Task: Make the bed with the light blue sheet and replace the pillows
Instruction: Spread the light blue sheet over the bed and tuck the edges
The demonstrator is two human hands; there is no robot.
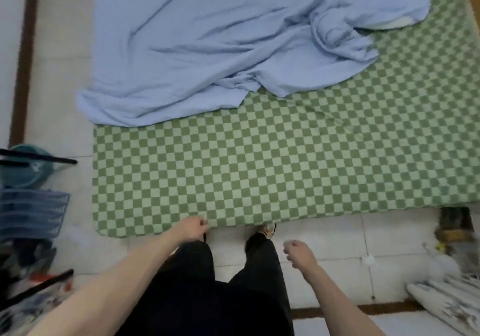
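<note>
Your left hand (191, 229) pinches the green checked mattress cover (259, 169); your right hand (298, 254) curls empty. The rumpled light blue sheet (207, 37) may drag crooked if pulled from one corner.

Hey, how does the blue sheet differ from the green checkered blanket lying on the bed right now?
The light blue sheet is plain, while the green checkered blanket is patterned. The light blue sheet lies bunched and wrinkled over the far part of the bed; the green checkered blanket lies spread flat. The left hand is at the green checkered blanket's near edge; neither hand touches the light blue sheet. Both are bedding.
</note>
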